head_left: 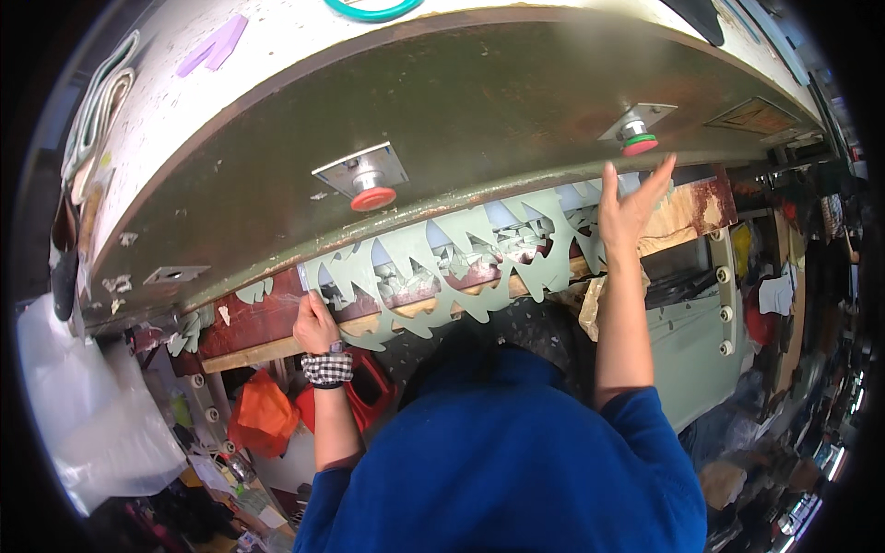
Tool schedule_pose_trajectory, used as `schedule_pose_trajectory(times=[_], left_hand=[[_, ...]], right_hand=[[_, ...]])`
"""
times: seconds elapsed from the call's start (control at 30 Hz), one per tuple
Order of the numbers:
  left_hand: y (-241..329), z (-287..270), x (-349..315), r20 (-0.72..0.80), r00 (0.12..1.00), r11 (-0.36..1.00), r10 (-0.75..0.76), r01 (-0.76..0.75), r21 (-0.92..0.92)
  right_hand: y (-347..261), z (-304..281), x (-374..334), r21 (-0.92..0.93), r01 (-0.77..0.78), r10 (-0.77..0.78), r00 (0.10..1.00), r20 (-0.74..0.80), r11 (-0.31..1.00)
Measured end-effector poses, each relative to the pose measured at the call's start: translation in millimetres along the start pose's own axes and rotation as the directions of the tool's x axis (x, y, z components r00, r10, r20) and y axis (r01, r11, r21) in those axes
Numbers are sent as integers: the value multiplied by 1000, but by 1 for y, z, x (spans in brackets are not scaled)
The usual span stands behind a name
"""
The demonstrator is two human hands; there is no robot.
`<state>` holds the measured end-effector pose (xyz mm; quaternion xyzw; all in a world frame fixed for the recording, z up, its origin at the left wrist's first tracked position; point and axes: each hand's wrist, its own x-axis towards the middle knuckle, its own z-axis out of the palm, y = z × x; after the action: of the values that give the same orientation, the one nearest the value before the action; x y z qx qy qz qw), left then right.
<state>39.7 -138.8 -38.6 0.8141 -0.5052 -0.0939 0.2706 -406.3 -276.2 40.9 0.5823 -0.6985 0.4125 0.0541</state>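
A pale green sheet [442, 309], full of cut-out gaps with jagged edges, droops over the front of a wooden ledge below the machine's dark green beam. At its left end my left hand [318, 324] is closed on the edge, though the fingertips are partly hidden. My right hand [629, 210] is raised by the sheet's right end, thumb and fingers spread and nothing in them. Just above it is a red push button with a green ring [638, 145]. Another red push button [373, 197] sits on the beam farther left. Small scraps lie among the sheet's gaps.
The dark green beam [479, 101] spans the view in front of me. Above lies a white worktop [286, 37] with a lilac cut piece [214, 44]. An orange bag [264, 415] is below left, and clear plastic [101, 405] hangs at far left. Rollers line the right-hand frame [726, 309].
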Motion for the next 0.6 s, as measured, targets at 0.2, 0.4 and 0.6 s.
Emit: schedule_pose_trajectory(times=[0.2, 0.4, 0.6], left_hand=[[-3, -3, -23, 56, 989, 929, -138, 149, -338], [-10, -5, -41, 4, 990, 961, -143, 139, -239], [-22, -26, -95, -4, 983, 947, -181, 173, -271]], right_hand=[[74, -20, -65, 25, -411, 402, 902, 159, 911], [84, -54, -81, 157, -521, 440, 819, 368, 839], [43, -73, -90, 1, -299, 296, 948, 119, 954]])
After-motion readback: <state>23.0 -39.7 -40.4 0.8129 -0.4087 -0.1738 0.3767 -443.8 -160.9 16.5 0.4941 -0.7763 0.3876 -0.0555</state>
